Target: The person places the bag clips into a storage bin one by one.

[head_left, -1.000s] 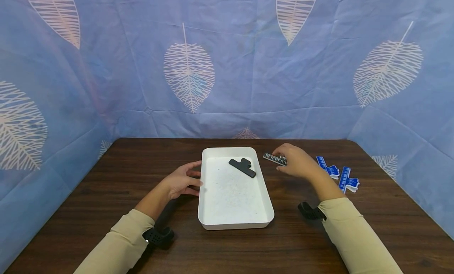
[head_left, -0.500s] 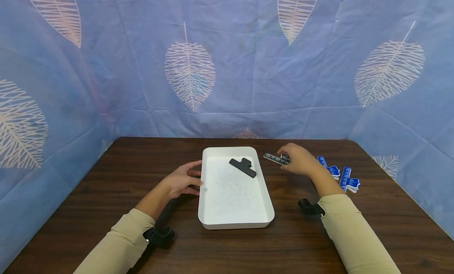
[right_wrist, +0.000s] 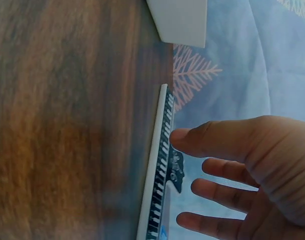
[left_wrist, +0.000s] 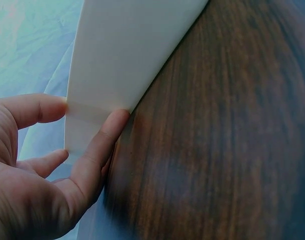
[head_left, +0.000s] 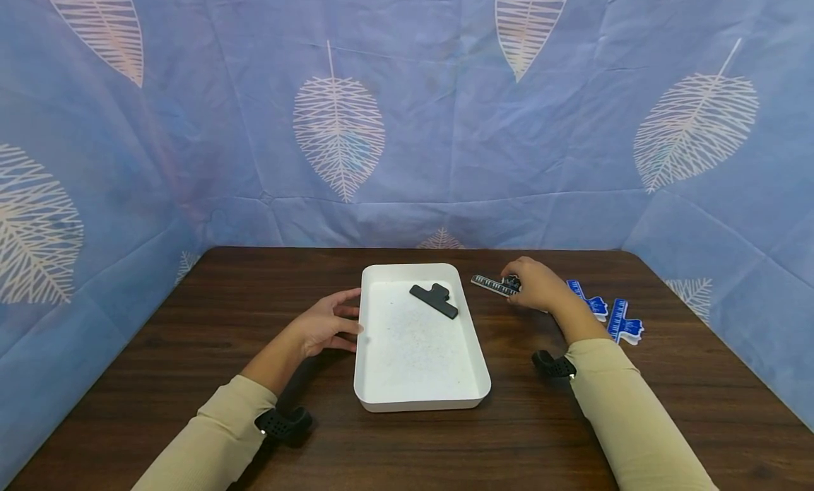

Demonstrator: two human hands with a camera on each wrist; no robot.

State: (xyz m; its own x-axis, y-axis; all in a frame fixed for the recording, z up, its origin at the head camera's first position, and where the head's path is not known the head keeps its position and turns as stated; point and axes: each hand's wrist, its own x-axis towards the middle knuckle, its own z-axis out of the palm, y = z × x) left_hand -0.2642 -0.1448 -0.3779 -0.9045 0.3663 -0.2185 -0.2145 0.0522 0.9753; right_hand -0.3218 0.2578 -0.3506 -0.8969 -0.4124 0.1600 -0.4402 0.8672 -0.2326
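Observation:
My left hand (head_left: 324, 326) is at the left side of a white rectangular tray (head_left: 413, 367), its relaxed fingers spread along the wall. The left wrist view shows fingertips (left_wrist: 57, 107) against the tray's outer side. In the tray's far right part lies a plain black clip (head_left: 434, 301). To the right of the tray, a black clip with a piano-key pattern (head_left: 492, 286) lies on the table. My right hand (head_left: 537, 286) is at its handle end; in the right wrist view the thumb tip (right_wrist: 181, 137) overlaps the clip, while the other fingers are spread apart behind it.
Two blue clips with keyboard strips lie to the right of my right hand: one farther back (head_left: 594, 305), the other nearer (head_left: 623, 323). Both rest on the dark wooden table (head_left: 407, 448). A blue curtain with leaf prints (head_left: 407, 123) hangs behind it.
My right hand has shifted slightly right, baring more of the piano-key clip's handle. That clip has stayed about where it was. My left hand and the tray hold their places.

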